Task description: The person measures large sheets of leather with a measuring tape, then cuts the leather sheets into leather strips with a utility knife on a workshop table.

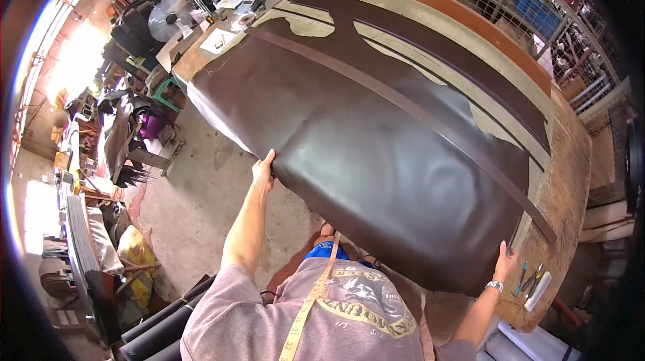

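A large sheet of dark brown leather covers much of the table and sags over its near edge. My left hand grips the near edge of this sheet, thumb on top and the other fingers underneath. At the right-hand corner, my right hand is closed on the sheet's side edge, a watch on its wrist. Across the leather lies a long, straight brown strip, running from the far left to the right side. Beyond it the sheet has an irregular, cut-out outline.
On the table's wooden right end lie a teal pen, a dark hand tool and a white bar. A long dark panel rests farther back. A fan stands at far left. Dark rolls lie at lower left.
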Motion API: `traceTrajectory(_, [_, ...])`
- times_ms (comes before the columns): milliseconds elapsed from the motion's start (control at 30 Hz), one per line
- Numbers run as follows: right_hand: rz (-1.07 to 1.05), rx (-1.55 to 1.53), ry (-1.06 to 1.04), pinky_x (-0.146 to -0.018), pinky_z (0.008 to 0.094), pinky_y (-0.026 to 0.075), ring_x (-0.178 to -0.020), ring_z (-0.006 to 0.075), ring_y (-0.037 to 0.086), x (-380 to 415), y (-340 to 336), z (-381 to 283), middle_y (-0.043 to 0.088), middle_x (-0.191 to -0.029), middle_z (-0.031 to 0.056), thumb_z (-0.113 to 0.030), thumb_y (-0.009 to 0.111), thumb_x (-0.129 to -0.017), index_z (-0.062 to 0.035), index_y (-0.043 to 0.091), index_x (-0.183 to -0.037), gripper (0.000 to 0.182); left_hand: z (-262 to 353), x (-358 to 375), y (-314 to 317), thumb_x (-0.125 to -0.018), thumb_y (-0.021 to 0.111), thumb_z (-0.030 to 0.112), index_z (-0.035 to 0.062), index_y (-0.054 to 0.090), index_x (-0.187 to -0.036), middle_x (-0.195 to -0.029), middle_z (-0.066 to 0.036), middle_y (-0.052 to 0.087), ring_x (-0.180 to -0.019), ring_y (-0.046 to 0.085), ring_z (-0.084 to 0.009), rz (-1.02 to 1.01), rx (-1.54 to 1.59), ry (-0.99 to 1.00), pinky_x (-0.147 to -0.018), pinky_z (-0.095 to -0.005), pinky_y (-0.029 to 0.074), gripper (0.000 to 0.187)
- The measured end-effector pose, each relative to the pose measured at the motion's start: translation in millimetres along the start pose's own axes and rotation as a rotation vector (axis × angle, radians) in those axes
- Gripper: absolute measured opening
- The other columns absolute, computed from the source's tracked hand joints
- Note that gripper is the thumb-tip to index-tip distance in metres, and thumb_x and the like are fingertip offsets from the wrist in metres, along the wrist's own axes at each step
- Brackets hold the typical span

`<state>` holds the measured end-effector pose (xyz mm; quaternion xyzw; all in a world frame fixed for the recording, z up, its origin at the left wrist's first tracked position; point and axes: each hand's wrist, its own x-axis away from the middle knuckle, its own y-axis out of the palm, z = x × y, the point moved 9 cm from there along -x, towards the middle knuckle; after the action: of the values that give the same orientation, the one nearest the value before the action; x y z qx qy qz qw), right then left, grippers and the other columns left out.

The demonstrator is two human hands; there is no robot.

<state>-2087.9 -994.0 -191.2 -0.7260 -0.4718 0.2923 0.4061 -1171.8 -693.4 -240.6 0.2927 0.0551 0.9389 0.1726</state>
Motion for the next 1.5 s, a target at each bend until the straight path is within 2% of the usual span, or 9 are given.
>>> traceTrajectory(33, [0.114,-0.071,-0.054,-0.08,0.0408,0.049,-0.08,0.0275,0.059,2,-10,3,0.063,-0.084,0.0154,-0.054,0.075,-0.089,0.0017,0.066,-0.101,0.058,4,1,0,-0.089,0.083,0.023,-0.0011,0.061,-0.123,-0.114,-0.012,0.071,-0.097,0.071,-0.0269,0.029,-0.021,0.023,-0.085,-0.0437,0.058,0.048])
traceTrajectory(167, [-0.08,-0.174,-0.03,-0.061,0.0407,0.036,-0.065,0.0186,0.035,-10,-4,31,0.04,-0.064,0.0042,-0.043,0.072,-0.095,-0.0042,0.038,-0.064,0.06,10,-1,2,-0.09,0.082,0.02,-0.0059,0.061,-0.122,-0.119,-0.015,0.07,-0.102,0.069,-0.0267,-0.01,-0.022,0.088,-0.088,-0.0408,0.056,0.046])
traceTrajectory(267, [-0.032,-0.163,-0.176,-0.062,0.0403,0.037,-0.065,0.0179,0.035,-14,0,38,0.039,-0.066,0.005,-0.039,0.073,-0.095,-0.0036,0.038,-0.067,0.057,11,-9,-6,-0.09,0.081,0.019,-0.0079,0.06,-0.123,-0.121,-0.017,0.069,-0.109,0.067,-0.0282,-0.007,-0.093,0.079,-0.095,-0.0421,0.055,0.048])
traceTrajectory(1067, [-0.124,-0.244,0.097,-0.069,0.0327,0.039,-0.071,0.0141,0.04,26,-24,49,0.048,-0.074,-0.0002,-0.032,0.067,-0.101,-0.0051,0.049,-0.074,0.042,-10,10,-17,-0.091,0.077,0.008,-0.0027,0.052,-0.132,-0.128,-0.018,0.063,-0.117,0.064,-0.0326,-0.096,0.282,0.069,-0.101,-0.0496,0.054,0.049])
traceTrajectory(1167, [-0.172,-0.567,0.031,-0.075,0.0321,0.045,-0.08,0.0132,0.053,29,-11,44,0.063,-0.085,0.0,-0.03,0.069,-0.099,0.0,0.069,-0.094,0.03,-16,-5,-27,-0.092,0.074,0.01,-0.0026,0.063,-0.122,-0.122,-0.014,0.067,-0.114,0.063,-0.0292,-0.084,0.258,0.059,-0.103,-0.0477,0.05,0.035])
traceTrajectory(1200, [-0.151,-0.432,0.056,-0.078,0.0333,0.047,-0.084,0.0131,0.056,27,-13,53,0.067,-0.089,0.0015,-0.031,0.072,-0.097,0.0025,0.071,-0.102,0.034,-16,0,-24,-0.095,0.072,0.015,-0.0026,0.066,-0.119,-0.12,-0.013,0.068,-0.113,0.063,-0.0283,-0.058,0.256,0.046,-0.103,-0.0455,0.05,0.031])
traceTrajectory(1267, [-0.017,-0.422,0.068,-0.076,0.0314,0.046,-0.082,0.012,0.054,8,3,100,0.064,-0.087,-0.0006,-0.03,0.074,-0.096,0.0021,0.07,-0.097,0.032,-33,-16,-27,-0.099,0.068,0.024,-0.0023,0.065,-0.124,-0.125,-0.014,0.067,-0.115,0.063,-0.0305,-0.115,0.268,-0.046,-0.106,-0.0464,0.049,0.036])
traceTrajectory(1333, [-0.06,-0.481,0.048,-0.066,0.0296,0.038,-0.074,0.0093,0.041,30,-12,52,0.046,-0.075,-0.0059,-0.032,0.073,-0.097,-0.006,0.058,-0.075,0.037,-38,-26,-31,-0.099,0.069,0.028,-0.0013,0.062,-0.131,-0.132,-0.013,0.065,-0.121,0.061,-0.0297,-0.169,0.252,-0.051,-0.11,-0.0462,0.046,0.044])
traceTrajectory(1500, [0.013,-0.428,0.065,-0.063,0.0298,0.039,-0.068,0.0081,0.044,42,-23,47,0.05,-0.07,-0.0058,-0.029,0.075,-0.095,-0.005,0.059,-0.072,0.037,-43,16,-6,-0.095,0.074,0.036,0.0034,0.056,-0.142,-0.142,-0.009,0.06,-0.131,0.056,-0.0268,-0.307,0.184,-0.216,-0.117,-0.0452,0.04,0.06])
